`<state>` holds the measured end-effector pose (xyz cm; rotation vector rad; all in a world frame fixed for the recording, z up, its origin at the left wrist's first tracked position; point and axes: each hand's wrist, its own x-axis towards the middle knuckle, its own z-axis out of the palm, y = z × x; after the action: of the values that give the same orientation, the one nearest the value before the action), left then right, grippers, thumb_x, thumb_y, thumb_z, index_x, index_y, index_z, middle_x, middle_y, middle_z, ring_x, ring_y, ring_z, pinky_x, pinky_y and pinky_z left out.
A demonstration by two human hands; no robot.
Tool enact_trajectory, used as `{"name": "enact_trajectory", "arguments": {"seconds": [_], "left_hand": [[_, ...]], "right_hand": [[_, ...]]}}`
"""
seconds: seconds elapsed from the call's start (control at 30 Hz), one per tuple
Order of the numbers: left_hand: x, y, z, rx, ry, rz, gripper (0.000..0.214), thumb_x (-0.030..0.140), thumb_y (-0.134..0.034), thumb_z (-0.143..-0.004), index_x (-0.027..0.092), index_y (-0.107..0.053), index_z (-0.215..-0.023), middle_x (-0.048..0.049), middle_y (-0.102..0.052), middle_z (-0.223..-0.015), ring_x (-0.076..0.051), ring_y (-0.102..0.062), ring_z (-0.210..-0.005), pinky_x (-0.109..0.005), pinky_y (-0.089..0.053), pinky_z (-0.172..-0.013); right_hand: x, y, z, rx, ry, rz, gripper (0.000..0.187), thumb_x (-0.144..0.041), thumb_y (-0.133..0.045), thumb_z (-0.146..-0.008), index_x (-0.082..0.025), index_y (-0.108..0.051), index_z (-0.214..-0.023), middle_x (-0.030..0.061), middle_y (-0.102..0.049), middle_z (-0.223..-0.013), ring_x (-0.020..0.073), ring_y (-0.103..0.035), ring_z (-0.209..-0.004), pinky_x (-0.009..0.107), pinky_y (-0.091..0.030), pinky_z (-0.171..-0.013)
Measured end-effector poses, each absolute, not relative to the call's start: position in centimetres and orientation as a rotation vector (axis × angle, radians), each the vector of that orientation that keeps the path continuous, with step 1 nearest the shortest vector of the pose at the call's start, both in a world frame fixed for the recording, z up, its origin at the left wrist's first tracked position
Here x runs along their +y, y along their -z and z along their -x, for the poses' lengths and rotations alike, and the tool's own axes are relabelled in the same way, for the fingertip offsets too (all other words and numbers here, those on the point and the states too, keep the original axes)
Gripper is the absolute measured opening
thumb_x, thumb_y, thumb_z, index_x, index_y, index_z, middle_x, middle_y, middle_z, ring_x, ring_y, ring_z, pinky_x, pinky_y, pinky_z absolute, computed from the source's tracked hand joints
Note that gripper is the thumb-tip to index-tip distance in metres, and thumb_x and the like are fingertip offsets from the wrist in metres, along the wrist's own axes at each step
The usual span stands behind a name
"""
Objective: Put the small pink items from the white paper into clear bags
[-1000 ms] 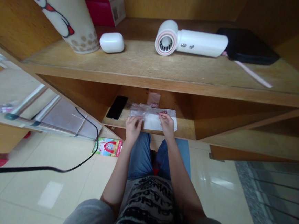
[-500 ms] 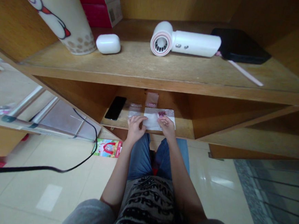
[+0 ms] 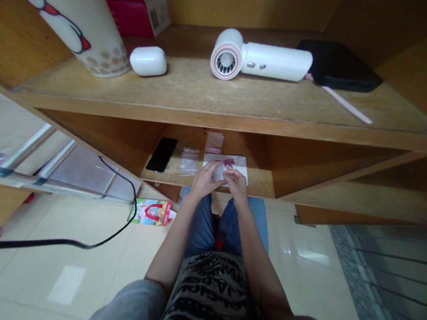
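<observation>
On the lower shelf, my left hand (image 3: 205, 180) is closed on a small clear plastic bag (image 3: 219, 172). Thumb and fingers of my right hand (image 3: 237, 183) are pinched together at the bag's right edge; whether they also hold something tiny cannot be made out. Beneath both hands lies a white sheet (image 3: 243, 163), with a small heap of dark pink beads (image 3: 229, 163) just beyond my right fingertips. To the left is a pile of clear plastic bags (image 3: 189, 161). Behind the sheet lies another clear bag with pink beads (image 3: 213, 144) in it.
A black phone (image 3: 162, 154) lies left on the lower shelf. Above stand a bubble tea cup (image 3: 94, 27), a white case (image 3: 148, 61), a white handheld fan (image 3: 276, 62) and a black flat object (image 3: 339, 66). A black cable (image 3: 81, 242) hangs at left.
My left hand has moved right, from beside the pile of bags to my right hand, and now holds a clear bag. My right hand has drawn slightly back from the beads.
</observation>
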<state>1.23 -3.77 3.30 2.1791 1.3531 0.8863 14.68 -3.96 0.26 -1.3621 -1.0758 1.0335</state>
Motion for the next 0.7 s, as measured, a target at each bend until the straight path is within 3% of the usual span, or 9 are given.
{"name": "enact_trajectory", "arguments": {"seconds": [0.27,0.53,0.7], "left_hand": [[-3.6,-2.4,-1.3,1.343,-0.902,-2.164,0.054,0.036,-0.062,-0.077,0.021,-0.043,-0.126,-0.0066,-0.054,-0.124,-0.019,-0.050,-0.117,-0.033,-0.041,-0.099],[-3.4,-1.1,-1.4,1.400,-0.935,-2.075,0.056,0.042,-0.064,-0.075,0.021,-0.045,-0.124,-0.0074,-0.057,-0.123,-0.021,-0.054,-0.113,-0.034,-0.044,-0.095],[-3.6,-0.5,-1.5,1.498,-0.945,-2.022,0.059,0.044,-0.066,-0.073,0.021,-0.046,-0.123,-0.0070,-0.058,-0.122,-0.021,-0.057,-0.108,-0.034,-0.047,-0.092]], "right_hand": [[-3.8,0.0,-15.2,-1.219,-0.866,1.431,0.018,-0.037,-0.060,-0.067,-0.020,-0.064,-0.068,0.0031,-0.064,-0.075,0.0175,-0.057,-0.073,0.030,-0.044,-0.066],[-3.5,0.0,-16.2,-1.377,-0.878,1.445,0.023,-0.039,-0.056,-0.074,-0.019,-0.065,-0.072,0.0039,-0.065,-0.076,0.0165,-0.057,-0.070,0.027,-0.043,-0.062],[-2.9,-0.2,-17.7,-1.463,-0.679,1.655,0.027,-0.040,-0.049,-0.081,-0.019,-0.067,-0.085,0.0043,-0.068,-0.081,0.0163,-0.059,-0.069,0.028,-0.044,-0.065]]}}
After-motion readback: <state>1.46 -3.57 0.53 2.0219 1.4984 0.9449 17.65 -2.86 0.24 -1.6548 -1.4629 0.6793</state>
